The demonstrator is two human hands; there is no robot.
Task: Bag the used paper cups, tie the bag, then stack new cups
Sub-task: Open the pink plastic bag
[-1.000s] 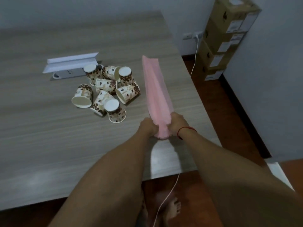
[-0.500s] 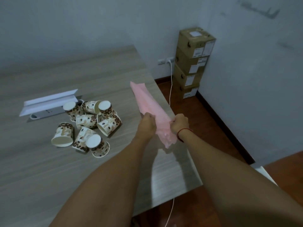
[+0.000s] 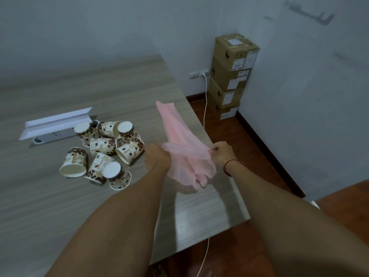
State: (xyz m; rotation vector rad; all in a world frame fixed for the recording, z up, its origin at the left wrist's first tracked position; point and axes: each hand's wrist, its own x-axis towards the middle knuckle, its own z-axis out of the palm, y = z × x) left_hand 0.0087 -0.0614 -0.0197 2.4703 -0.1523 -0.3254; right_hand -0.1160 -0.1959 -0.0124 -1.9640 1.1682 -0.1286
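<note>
A pink plastic bag (image 3: 180, 140) hangs just above the wooden table (image 3: 50, 206) near its right edge, its far end lying on the tabletop. My left hand (image 3: 157, 158) grips one side of the bag's near end and my right hand (image 3: 220, 153) pinches the other side, so the mouth is stretched between them. Several used paper cups (image 3: 105, 146) with a brown coffee-bean print lie tipped over in a heap left of the bag.
A white folded card (image 3: 58, 121) and a grey power strip (image 3: 54, 135) lie behind the cups. A stack of cardboard boxes (image 3: 232, 76) stands in the corner by a wall socket (image 3: 199, 73). A white cable (image 3: 205, 108) runs down past the table's right edge.
My hands have moved apart, pulling the bag's near end wider. The view has tilted up and shows more of the wall.
</note>
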